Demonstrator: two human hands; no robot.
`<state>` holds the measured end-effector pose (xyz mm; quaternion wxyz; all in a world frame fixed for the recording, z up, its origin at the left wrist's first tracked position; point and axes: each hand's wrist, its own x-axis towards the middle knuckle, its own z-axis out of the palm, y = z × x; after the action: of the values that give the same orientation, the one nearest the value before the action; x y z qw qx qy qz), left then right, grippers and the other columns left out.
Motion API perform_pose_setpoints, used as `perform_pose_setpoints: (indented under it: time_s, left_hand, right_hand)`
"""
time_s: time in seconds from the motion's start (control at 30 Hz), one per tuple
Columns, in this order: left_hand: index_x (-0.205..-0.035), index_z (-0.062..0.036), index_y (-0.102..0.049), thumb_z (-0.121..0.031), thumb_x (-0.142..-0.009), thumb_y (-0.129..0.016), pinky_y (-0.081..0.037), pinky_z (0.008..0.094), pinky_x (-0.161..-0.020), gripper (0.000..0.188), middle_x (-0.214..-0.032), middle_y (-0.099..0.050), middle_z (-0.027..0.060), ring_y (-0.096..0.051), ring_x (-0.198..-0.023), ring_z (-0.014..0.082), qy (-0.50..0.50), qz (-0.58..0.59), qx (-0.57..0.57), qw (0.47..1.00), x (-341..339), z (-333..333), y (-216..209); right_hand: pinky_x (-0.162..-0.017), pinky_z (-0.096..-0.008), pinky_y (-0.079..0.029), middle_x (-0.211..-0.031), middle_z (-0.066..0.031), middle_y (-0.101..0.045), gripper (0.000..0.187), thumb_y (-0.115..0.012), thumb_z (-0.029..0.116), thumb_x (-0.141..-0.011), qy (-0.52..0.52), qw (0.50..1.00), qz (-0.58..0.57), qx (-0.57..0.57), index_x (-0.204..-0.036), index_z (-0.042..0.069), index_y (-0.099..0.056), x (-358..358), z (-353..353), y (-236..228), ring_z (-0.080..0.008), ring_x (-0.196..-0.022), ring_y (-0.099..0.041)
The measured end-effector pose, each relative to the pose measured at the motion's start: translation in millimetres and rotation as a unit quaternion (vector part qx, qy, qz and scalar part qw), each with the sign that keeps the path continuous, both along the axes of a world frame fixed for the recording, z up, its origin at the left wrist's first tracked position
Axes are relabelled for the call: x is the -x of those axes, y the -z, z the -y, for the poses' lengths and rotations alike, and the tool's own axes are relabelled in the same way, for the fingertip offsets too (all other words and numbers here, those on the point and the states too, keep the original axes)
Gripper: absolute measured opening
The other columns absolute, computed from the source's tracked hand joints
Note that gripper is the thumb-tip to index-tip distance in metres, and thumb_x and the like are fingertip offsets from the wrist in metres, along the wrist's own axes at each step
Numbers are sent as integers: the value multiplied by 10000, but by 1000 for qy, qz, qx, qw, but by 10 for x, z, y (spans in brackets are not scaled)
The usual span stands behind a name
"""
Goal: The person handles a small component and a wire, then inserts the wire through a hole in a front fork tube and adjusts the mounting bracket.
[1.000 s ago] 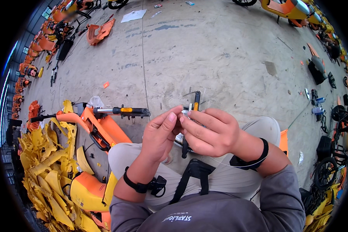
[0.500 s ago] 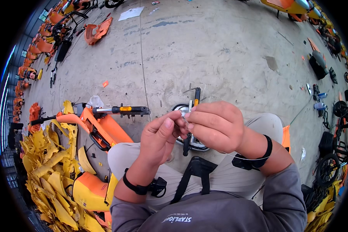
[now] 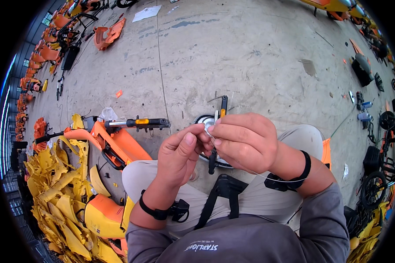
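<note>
A: What are the hands doing?

B: They meet above the knees. The left hand (image 3: 176, 154) and the right hand (image 3: 245, 142) both pinch a small silvery part (image 3: 207, 129), fingertips nearly closed on it from either side, probably to keep so small a piece steady.

A: And the thin line?

B: A wire (image 3: 267, 176) runs from the part down under the right hand toward the right wrist band (image 3: 299, 172). The right fingers curl over it, so I cannot tell whether they grip it too.

A: What lies under the part?

B: Just below it, on the concrete floor (image 3: 232, 57), a round disc (image 3: 205, 122) with a black and yellow tool (image 3: 223, 109) across it. It sits between the knees, likely within easy reach.

A: Left of the part?

B: An orange frame piece (image 3: 118, 144) with a black handlebar stem (image 3: 138, 123), and farther left a heap of yellow panels (image 3: 57, 197). Well to the right of it, dark parts and wheels (image 3: 373, 188) lie scattered.
</note>
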<state>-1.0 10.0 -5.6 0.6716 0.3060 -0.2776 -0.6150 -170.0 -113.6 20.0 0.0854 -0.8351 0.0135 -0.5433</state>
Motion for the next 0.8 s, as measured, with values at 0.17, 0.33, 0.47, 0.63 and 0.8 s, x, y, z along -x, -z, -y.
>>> perform_pose_setpoints:
  time_s: [0.17,0.33,0.47,0.63,0.8]
  left_hand:
    - [-1309,-44,-630,-203,-1064,-538,-565,339,-834,307,-1115,-650,100,-659,-988,210,3,0,5,1000,-5,-16,-10]
    - [-1299,-27,-634,-196,-1061,-546,-559,350,-830,305,-1097,-662,106,-656,-973,217,0,-12,-6,1000,19,-2,-18]
    - [-1271,-5,-646,-191,-1056,-558,-558,362,-818,298,-1070,-675,114,-656,-952,226,-9,-36,-14,999,31,7,-11]
    - [-1242,-5,-651,-193,-1060,-551,-558,363,-815,280,-1072,-679,109,-659,-955,222,-5,-50,-22,998,23,9,-5]
    - [-1239,-7,-641,-202,-1066,-539,-556,358,-815,280,-1063,-681,102,-662,-952,217,1,-47,-32,998,20,13,-7]
  right_hand:
    - [-571,-283,-505,-956,-98,-702,257,-768,98,-713,0,1000,5,3,-916,46,-620,-1,-7,-4,-235,-855,-701]
    - [-575,-283,-505,-957,-100,-705,238,-766,94,-727,0,1000,4,8,-913,45,-625,9,15,1,-233,-855,-703]
    - [-580,-279,-506,-957,-105,-710,213,-758,84,-737,-7,1000,23,12,-901,37,-631,-16,27,7,-234,-853,-709]
    - [-581,-276,-510,-956,-110,-716,184,-752,72,-743,-17,1000,20,15,-879,34,-635,-6,38,-26,-230,-852,-713]
    - [-573,-275,-512,-957,-111,-721,174,-750,62,-742,-25,999,25,15,-877,34,-644,31,14,-48,-227,-855,-714]
